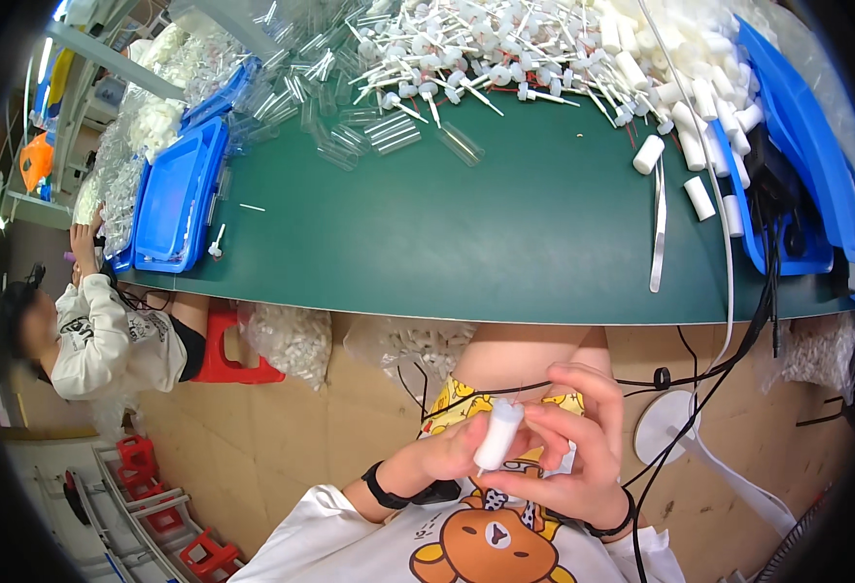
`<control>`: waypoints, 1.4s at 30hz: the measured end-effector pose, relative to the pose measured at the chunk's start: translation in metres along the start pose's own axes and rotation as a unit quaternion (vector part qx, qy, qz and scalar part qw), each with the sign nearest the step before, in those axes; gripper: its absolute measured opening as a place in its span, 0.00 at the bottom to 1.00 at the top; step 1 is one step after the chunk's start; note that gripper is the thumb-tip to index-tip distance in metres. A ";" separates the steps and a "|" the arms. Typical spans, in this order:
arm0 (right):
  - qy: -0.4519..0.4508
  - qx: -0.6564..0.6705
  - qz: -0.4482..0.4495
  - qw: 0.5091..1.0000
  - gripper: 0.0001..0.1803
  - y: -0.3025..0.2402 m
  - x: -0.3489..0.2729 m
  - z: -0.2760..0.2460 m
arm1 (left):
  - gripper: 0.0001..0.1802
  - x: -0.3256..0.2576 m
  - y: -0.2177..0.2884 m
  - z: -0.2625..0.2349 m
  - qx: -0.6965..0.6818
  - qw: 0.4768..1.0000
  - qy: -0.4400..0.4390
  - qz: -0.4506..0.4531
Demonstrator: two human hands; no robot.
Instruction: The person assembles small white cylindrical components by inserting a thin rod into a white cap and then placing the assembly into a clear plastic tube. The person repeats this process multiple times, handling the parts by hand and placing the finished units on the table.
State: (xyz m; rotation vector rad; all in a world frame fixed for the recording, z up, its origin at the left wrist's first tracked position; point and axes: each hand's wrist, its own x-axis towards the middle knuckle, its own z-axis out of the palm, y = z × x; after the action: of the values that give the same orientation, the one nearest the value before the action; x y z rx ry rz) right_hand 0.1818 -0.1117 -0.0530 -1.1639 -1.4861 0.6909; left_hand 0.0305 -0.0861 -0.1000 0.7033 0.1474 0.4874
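Observation:
Over my lap, in front of the table edge, I hold a small white cylinder [498, 439] with a translucent cap at its upper end and a thin tip at its lower end. My left hand [447, 445] grips its side. My right hand [583, 457] has its fingertips at the cap and its thumb close to the lower tip. A thin reddish line shows above the cap. Metal tweezers [659, 228] lie on the green table [427, 233], with loose white cylinders [699, 198] beside them.
Capped white stick parts [486, 49] are heaped at the back, with clear tubes [393, 133] to their left. Blue trays [170, 199] stand left, and another blue tray [806, 255] right. Black cables [661, 442] hang at my right. Another person [107, 330] sits at the left.

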 end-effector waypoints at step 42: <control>-0.038 -0.025 0.095 0.994 0.23 0.001 0.025 0.063 | 0.33 -0.182 -0.120 -0.272 0.638 0.516 0.220 -0.527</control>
State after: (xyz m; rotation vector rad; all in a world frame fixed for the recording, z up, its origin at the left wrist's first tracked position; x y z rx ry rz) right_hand 0.1232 -0.0783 -0.0607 -1.3416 -1.4756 0.8401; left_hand -0.1631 -0.0927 -0.3904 1.7141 1.4620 -0.8429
